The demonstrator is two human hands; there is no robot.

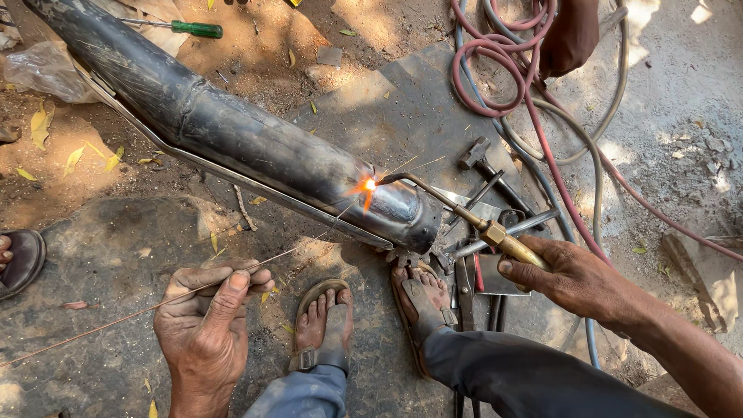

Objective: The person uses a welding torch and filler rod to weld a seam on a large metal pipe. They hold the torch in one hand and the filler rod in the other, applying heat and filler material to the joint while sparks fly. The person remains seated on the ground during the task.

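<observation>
A long black metal exhaust pipe point(232, 131) lies slanted on the ground, its near end beside my right foot. My right hand point(569, 275) grips the brass handle of a gas welding torch point(495, 232); the torch's bent tip points at a bright orange flame point(367, 186) on the pipe's surface, throwing sparks. My left hand point(209, 317) pinches a thin filler rod point(255, 263) that runs up to the flame spot. Both my sandalled feet rest between my hands.
Red and grey hoses point(526, 85) coil at the top right, where another person's hand point(569, 35) shows. A hammer point(476, 155) and loose metal tools lie by the pipe's end. A green-handled screwdriver point(190, 29) lies at the top. Someone's sandalled foot point(19, 259) is at the left edge.
</observation>
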